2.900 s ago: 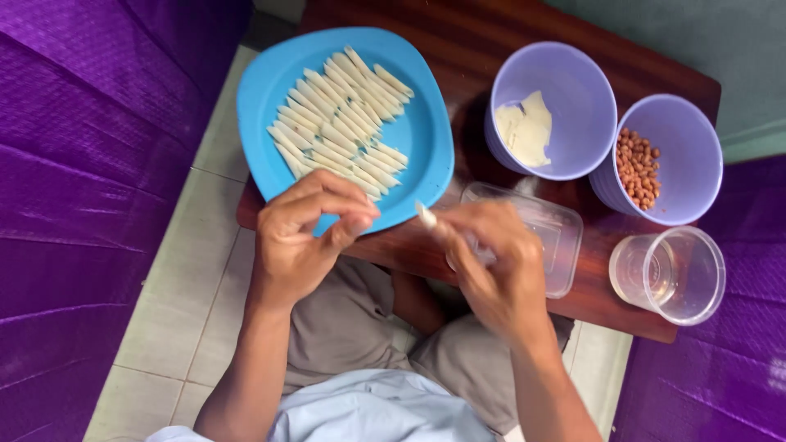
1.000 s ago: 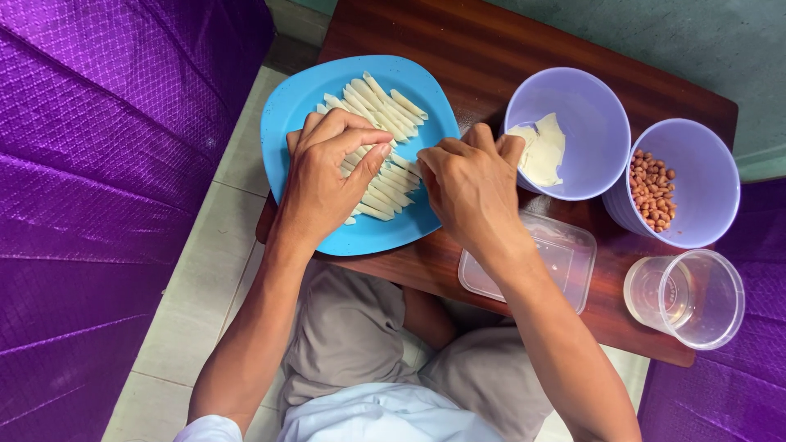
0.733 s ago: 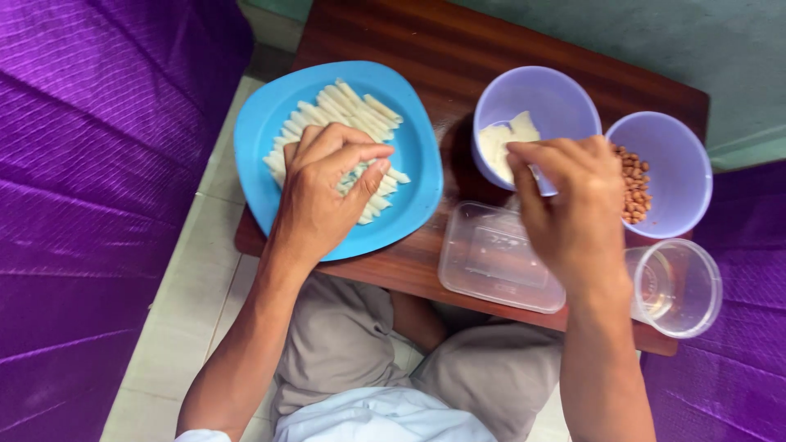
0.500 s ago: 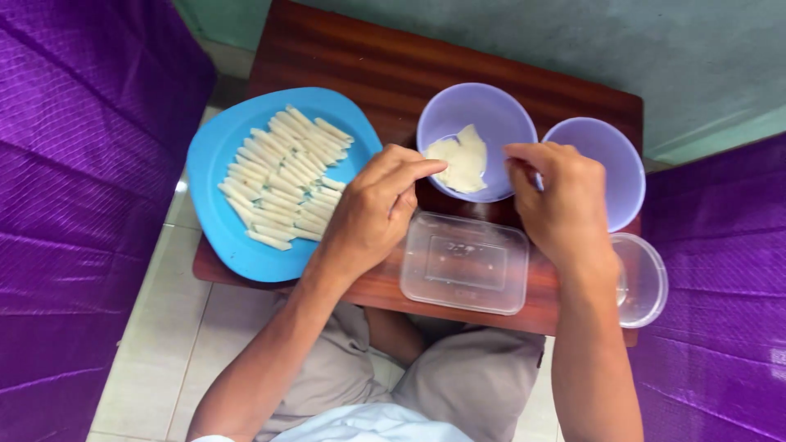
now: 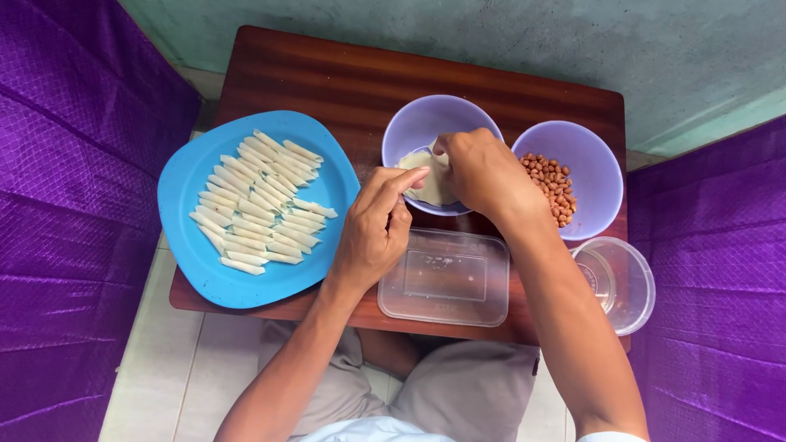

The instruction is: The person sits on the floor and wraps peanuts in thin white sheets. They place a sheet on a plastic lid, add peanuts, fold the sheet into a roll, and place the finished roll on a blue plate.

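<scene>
Reaching into the purple bowl [image 5: 409, 123], the right hand [image 5: 483, 172] pinches a thin dough wrapper [image 5: 430, 178]; the left hand [image 5: 372, 229] hovers loosely open. Careless peeling could tear it.

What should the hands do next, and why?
Probably lift one wrapper out of the purple bowl: the right hand is pinching the stack and the left hand reaches its edge, empty.

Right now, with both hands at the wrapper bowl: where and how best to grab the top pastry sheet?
Probably pinch its near-left edge, coming from above over the purple bowl's near rim. The pastry sheet lies thin and flat, so only an edge lifts. The left hand points there; the right hand covers the far side.
</scene>
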